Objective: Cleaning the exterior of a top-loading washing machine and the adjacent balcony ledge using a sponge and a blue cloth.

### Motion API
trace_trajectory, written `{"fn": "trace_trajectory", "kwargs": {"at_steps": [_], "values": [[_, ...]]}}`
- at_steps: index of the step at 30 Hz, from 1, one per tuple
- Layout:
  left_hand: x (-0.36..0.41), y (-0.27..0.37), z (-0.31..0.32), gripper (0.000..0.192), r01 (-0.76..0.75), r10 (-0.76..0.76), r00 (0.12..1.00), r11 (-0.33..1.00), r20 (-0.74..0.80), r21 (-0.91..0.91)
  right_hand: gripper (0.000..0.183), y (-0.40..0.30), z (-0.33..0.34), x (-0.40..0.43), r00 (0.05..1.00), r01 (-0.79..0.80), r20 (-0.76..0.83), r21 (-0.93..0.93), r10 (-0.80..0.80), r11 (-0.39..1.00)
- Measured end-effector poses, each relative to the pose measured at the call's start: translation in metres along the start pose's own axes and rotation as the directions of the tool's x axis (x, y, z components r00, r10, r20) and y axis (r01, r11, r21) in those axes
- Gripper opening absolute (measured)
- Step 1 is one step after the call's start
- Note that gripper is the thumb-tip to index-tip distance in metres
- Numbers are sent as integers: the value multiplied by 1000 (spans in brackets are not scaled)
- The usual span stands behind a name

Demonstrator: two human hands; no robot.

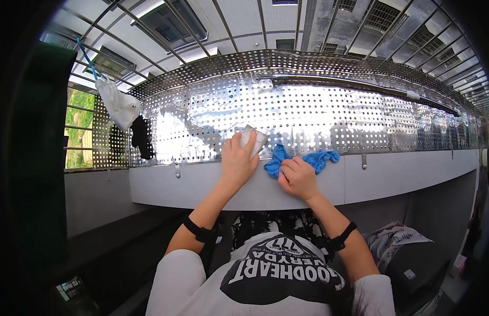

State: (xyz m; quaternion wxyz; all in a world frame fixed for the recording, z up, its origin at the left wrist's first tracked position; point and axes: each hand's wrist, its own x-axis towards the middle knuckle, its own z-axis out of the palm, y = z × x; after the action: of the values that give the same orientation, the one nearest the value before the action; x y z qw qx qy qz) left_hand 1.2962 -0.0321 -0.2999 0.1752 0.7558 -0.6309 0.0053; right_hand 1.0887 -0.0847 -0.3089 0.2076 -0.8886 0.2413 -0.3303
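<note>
My left hand grips a pale grey block, perhaps a sponge or a folded cloth, at the near edge of a perforated metal sheet. To its right, my right hand is closed around the middle of a crumpled blue cloth. Two bunched ends of this cloth stick out on either side of the fist. One end lies over the seam between the metal sheet and the white tiled ledge. What the right palm covers is hidden.
Metal window bars rise beyond the sheet. A long metal pole rests along its far side. On the left hang a white cloth bundle on a blue cord and a black cloth. Metal brackets overlap the ledge.
</note>
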Motion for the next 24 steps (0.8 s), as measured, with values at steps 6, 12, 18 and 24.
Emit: {"fn": "trace_trajectory", "kwargs": {"at_steps": [6,12,18,24], "values": [[78,-57,13,53,197,-185,974,977,-134,77,6,-8,5,4,1000,-12,29,12,12,1000],[130,-59,28,55,275,-270,954,961,-127,24,6,-7,2,8,999,-44,30,12,44,999],[-17,-43,-13,62,136,-136,991,991,19,8,7,-3,1,6,998,-59,28,-9,60,998],[9,-89,-11,60,252,-246,966,965,-73,77,6,-6,3,5,996,-75,52,-40,77,996]]}}
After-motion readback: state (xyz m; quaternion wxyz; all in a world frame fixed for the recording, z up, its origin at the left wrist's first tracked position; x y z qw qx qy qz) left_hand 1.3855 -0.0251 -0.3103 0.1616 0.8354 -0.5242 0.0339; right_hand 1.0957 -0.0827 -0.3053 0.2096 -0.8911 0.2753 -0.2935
